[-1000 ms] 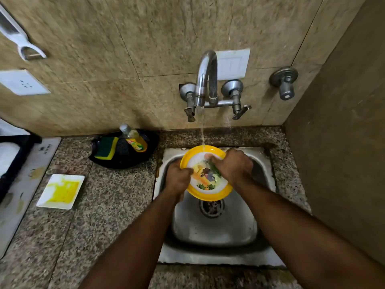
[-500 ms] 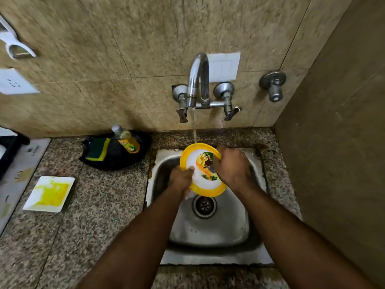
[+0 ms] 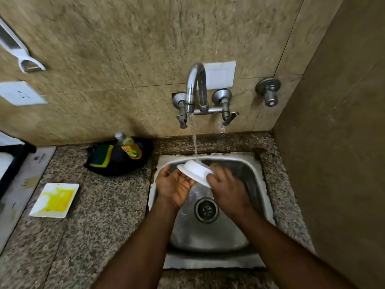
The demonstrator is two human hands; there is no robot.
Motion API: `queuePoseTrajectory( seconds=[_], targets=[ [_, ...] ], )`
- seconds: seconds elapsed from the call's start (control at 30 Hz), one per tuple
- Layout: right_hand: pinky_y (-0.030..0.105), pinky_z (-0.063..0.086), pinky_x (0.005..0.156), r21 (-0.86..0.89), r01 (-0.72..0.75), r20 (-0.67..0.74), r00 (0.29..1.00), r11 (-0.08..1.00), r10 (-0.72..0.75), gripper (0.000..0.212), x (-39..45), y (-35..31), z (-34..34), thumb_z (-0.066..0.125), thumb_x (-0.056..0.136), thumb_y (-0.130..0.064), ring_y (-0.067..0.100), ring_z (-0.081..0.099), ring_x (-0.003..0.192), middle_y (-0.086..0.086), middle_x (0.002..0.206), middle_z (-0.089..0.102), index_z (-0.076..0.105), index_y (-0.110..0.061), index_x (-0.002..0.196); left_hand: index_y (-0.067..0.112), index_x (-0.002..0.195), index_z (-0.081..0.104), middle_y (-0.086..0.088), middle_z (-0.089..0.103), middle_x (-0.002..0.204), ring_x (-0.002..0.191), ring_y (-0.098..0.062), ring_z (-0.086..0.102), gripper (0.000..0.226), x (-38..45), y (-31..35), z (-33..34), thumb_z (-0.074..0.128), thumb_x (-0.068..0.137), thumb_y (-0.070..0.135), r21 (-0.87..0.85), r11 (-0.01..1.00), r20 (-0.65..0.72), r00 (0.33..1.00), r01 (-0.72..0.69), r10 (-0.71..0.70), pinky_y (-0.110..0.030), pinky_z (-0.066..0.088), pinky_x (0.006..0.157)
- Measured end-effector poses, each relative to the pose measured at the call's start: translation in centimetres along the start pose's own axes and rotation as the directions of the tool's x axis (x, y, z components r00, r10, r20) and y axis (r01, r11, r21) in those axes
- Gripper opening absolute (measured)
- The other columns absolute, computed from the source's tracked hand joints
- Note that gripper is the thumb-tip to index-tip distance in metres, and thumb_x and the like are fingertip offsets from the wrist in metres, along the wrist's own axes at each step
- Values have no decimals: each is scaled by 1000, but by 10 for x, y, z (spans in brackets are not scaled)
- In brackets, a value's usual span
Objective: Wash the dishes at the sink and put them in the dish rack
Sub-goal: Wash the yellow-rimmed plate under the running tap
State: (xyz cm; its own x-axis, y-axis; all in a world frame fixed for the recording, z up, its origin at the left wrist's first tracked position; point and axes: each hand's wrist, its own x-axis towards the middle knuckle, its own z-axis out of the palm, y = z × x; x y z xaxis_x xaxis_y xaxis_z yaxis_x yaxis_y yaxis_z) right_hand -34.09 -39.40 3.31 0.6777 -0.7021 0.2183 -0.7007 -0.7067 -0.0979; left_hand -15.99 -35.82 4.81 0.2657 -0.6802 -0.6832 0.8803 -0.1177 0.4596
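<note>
Over the steel sink [image 3: 258, 184] at centre right of the frame, both hands are on a plate [image 3: 194, 171] that is turned underside up, its white back showing, tilted down toward the right. Water runs from the curved tap [image 3: 195, 88] above and lands on the plate's upper edge. The left hand [image 3: 174, 184] is below and left of the plate, palm up, fingers curled under its lower rim and cradling it. The right hand [image 3: 226, 188] grips the plate's right edge, fingers wrapped over the rim, knuckles toward the camera. The plate is held above the basin, clear of the drain [image 3: 206, 209] that sits just below the two hands.

Left of the sink, on the speckled stone worktop [image 3: 104, 215], a square white dish [image 3: 54, 200] smeared with yellow lies flat, well apart from the basin. Behind it, against the wall, a dark tray [image 3: 125, 165] holds a green-and-yellow sponge [image 3: 101, 158] and a bottle of yellow dish liquid [image 3: 129, 148] leaning to the left. At the far left edge of the frame part of a stove shows. A second valve [image 3: 268, 90] is fixed to the tiled wall at upper right, a white socket [image 3: 19, 92] at the left.
</note>
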Motion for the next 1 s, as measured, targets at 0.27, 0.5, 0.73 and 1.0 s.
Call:
queuePoseTrajectory(
  seconds=[0.27,0.5,0.73,1.0],
  targets=[
    [43,33,121,335,80,77,991,939,-112,64,-15,-15,8,57,91,-32,23,21,156,6,170,21,44,-12,151,-6,120,62,-20,73,102,82,-31,73,29,-17,2,19,42,107,10,217,974,26,998,-66,62,-40,59,76],
    [45,14,128,260,-97,230,973,961,36,74,35,-23,4,14,98,-47,20,-2,159,4,172,7,14,-13,164,2,128,63,-12,68,124,94,-15,67,31,-12,-15,33,40,108,11,338,938,-5,996,-78,85,-27,52,86],
    [41,14,128,336,30,224,968,941,-111,73,39,-36,23,22,96,-38,31,23,155,18,164,31,35,1,155,0,138,58,-15,64,134,118,-23,63,42,0,-7,21,47,104,22,295,953,-60,994,-70,92,-36,46,105],
    [33,24,124,450,-186,215,972,873,97,58,81,-26,10,31,107,-36,27,35,150,13,162,38,36,-7,157,-6,122,63,-10,74,97,88,-19,68,32,-11,-9,18,40,108,9,482,850,7,971,-214,241,-24,58,76]
  ],
)
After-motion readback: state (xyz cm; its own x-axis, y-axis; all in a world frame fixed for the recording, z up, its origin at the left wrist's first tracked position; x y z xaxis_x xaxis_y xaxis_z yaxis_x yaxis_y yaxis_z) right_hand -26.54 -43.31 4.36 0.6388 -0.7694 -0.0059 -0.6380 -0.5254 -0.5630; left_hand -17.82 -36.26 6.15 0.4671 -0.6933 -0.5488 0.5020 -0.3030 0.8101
